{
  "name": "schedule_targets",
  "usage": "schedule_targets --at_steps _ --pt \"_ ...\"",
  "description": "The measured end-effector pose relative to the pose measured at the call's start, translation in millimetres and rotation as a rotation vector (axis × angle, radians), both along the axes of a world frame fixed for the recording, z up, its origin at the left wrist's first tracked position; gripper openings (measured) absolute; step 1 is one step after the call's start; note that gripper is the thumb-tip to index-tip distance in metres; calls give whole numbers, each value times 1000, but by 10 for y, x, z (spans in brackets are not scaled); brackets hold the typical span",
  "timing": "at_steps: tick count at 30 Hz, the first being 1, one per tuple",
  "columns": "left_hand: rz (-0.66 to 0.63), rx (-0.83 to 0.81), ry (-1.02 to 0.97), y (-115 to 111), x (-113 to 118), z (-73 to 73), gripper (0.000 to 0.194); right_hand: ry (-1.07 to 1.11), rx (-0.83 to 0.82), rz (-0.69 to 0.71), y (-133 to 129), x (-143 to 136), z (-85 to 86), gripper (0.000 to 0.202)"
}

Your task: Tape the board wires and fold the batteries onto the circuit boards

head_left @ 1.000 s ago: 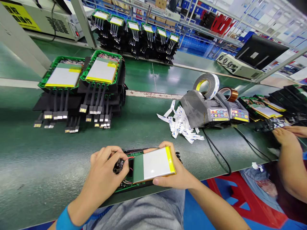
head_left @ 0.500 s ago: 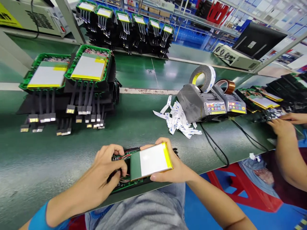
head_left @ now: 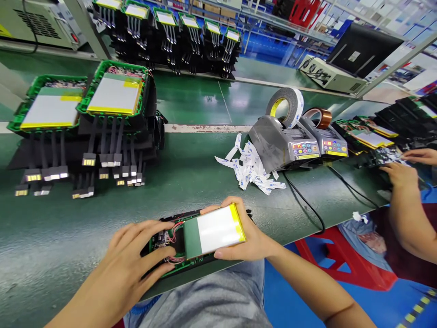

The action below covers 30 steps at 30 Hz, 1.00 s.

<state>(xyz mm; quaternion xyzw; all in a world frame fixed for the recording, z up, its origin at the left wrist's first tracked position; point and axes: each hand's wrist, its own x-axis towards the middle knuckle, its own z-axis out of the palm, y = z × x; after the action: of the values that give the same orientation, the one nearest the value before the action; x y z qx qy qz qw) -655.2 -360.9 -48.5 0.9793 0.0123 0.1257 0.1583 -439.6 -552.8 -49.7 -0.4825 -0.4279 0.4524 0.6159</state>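
Observation:
A flat battery pack, white with a green band and yellow tape at one end, is gripped by its long sides in my right hand. It is tilted over a green-rimmed housing at the bench's front edge, its yellow end raised. My left hand lies over the housing's left end, fingers apart, fingertips by the red wires and the near rim. Between its fingers a circuit board partly shows. Part of the housing is hidden beneath the battery and both hands.
Stacked housings with batteries stand at left, their cable plugs toward me. Tape dispensers and a heap of white backing strips are beyond my right hand. A co-worker's hands are busy at far right. More units line the back.
My left hand has drawn back leftward and its fingers have spread, uncovering the red wires and the board. My right hand keeps the battery in nearly the same place.

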Motion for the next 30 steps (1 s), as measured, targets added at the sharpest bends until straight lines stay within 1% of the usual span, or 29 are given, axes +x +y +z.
schedule_targets --at_steps 5,8,11,14,19,21,23,25,26,28,30 --pt "-15 46 -14 -23 14 35 17 -16 14 34 4 35 7 75" --pt "-12 31 -2 -42 44 67 16 -34 34 54 13 53 11 74" --pt "1 -5 67 -45 61 86 13 -50 23 70 21 65 20 76" --pt "13 -50 114 -38 52 69 12 -76 -7 79 24 75 35 74" --pt "44 -97 94 -72 50 8 11 -113 -1 103 45 85 22 78" --pt "65 -106 66 -101 64 -11 9 -202 0 93 50 88 22 80" --pt "98 -117 41 -126 78 -30 8 -350 -16 42 38 93 59 82" --pt "130 -127 31 -140 84 -51 7 -511 -36 -12 7 103 146 88" --pt "140 -129 34 -141 83 -62 7 -584 -57 -17 -13 108 202 89" --pt "152 -135 53 -134 75 -77 7 -721 -111 12 -51 119 311 82" --pt "162 -155 89 -120 64 -83 8 -867 -176 64 -70 126 365 70"
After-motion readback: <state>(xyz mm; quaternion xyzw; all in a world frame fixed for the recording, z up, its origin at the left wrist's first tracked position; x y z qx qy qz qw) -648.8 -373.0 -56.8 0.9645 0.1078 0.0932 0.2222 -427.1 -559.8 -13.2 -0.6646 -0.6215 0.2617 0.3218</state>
